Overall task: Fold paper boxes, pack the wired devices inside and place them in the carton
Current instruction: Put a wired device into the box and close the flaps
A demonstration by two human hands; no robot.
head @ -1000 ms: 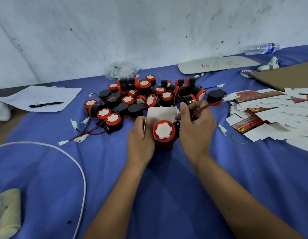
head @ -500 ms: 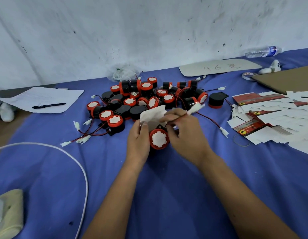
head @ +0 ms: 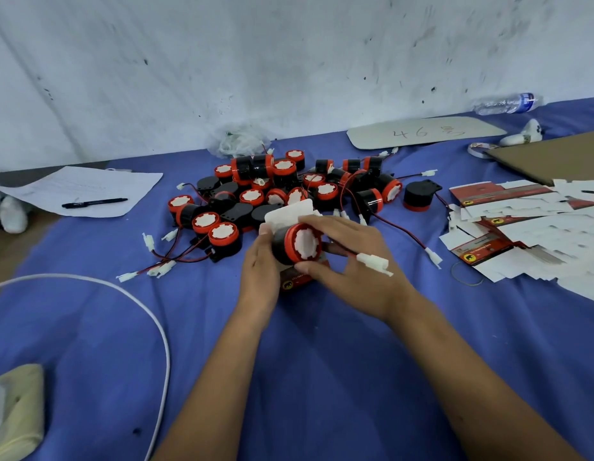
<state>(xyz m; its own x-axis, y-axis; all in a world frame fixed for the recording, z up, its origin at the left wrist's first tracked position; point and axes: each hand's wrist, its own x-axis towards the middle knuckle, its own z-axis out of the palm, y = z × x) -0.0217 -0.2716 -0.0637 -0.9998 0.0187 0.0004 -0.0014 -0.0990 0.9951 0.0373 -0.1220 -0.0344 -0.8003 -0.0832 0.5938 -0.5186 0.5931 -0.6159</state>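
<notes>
The device (head: pixel 297 243) sits between both hands: left hand (head: pixel 259 265) grips the box (head: pixel 290 214), right hand (head: pixel 352 261) grips the device.

1 head-worn camera is looking forward and down, sitting close over the blue-covered table (head: pixel 322 377) (the white wall (head: pixel 255 61) is closing off the far edge).

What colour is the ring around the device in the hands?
Red, around a white centre, on the device; the head view shows it.

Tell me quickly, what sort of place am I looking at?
Probably a small hand-packing workbench: a heap of red-and-black wired devices, a stack of flat unfolded paper boxes, and a cardboard sheet on a blue cloth-covered table.
</notes>
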